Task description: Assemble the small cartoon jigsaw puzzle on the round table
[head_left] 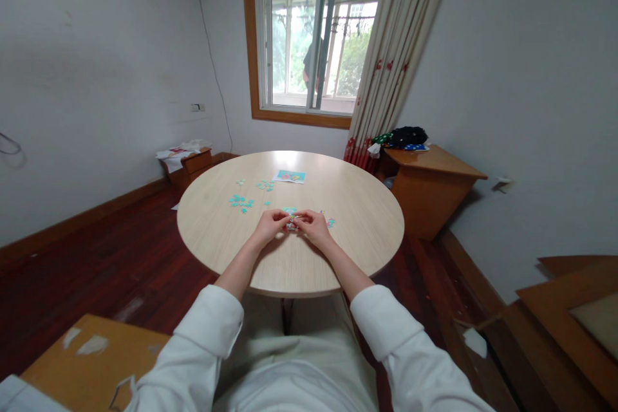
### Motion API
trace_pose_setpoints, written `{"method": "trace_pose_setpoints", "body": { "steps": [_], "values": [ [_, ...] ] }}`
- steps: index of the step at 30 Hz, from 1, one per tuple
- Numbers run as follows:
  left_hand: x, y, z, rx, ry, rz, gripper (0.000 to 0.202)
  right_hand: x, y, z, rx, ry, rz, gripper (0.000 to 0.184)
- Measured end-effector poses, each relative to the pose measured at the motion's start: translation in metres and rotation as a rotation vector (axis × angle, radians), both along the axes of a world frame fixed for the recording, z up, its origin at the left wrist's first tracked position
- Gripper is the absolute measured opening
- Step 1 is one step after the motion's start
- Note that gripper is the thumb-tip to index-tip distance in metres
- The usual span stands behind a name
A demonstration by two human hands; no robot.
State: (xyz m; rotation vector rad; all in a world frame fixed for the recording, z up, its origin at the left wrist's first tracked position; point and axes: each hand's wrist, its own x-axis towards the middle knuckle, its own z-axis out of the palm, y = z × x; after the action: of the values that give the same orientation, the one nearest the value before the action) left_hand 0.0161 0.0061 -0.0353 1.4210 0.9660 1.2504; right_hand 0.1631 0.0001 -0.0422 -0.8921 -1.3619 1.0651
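Note:
I sit at a round light-wood table [338, 251]. My left hand [271, 225] and my right hand [313, 226] meet near the table's middle, fingers pinched together on small colourful puzzle pieces [293, 221]. Which hand holds which piece is too small to make out. A few more pieces [330, 223] lie just right of my right hand. Loose turquoise pieces [241, 201] lie scattered to the left, with another small cluster [265, 185] farther back. A printed picture card [290, 176] rests flat near the far edge.
A wooden cabinet [429, 187] with dark cloth on top stands at the right by the curtain [391, 58]. A low box with papers [186, 161] sits by the left wall. A wooden surface [91, 354] is at my lower left. A window is behind the table.

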Motion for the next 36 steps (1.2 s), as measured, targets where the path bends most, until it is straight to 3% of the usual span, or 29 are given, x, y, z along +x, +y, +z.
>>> {"method": "trace_pose_setpoints", "body": {
  "steps": [7,13,19,26,36],
  "values": [
    [0.0,0.001,-0.001,-0.016,-0.042,0.026,0.027,-0.001,0.0,-0.001,-0.031,0.027,0.017,0.028],
    [-0.008,0.006,0.0,0.001,-0.098,0.187,0.03,0.001,0.007,-0.006,0.016,-0.019,-0.077,0.033],
    [-0.02,0.013,-0.002,0.04,0.04,0.332,0.014,0.008,0.012,-0.009,0.13,-0.093,-0.201,0.029],
    [-0.02,0.014,-0.008,0.106,0.173,0.272,0.016,0.014,0.011,-0.006,0.173,-0.26,-0.373,0.026],
    [-0.02,0.014,-0.013,0.085,0.206,0.18,0.016,0.015,0.015,-0.01,0.168,-0.367,-0.37,0.023]
  ]
}}
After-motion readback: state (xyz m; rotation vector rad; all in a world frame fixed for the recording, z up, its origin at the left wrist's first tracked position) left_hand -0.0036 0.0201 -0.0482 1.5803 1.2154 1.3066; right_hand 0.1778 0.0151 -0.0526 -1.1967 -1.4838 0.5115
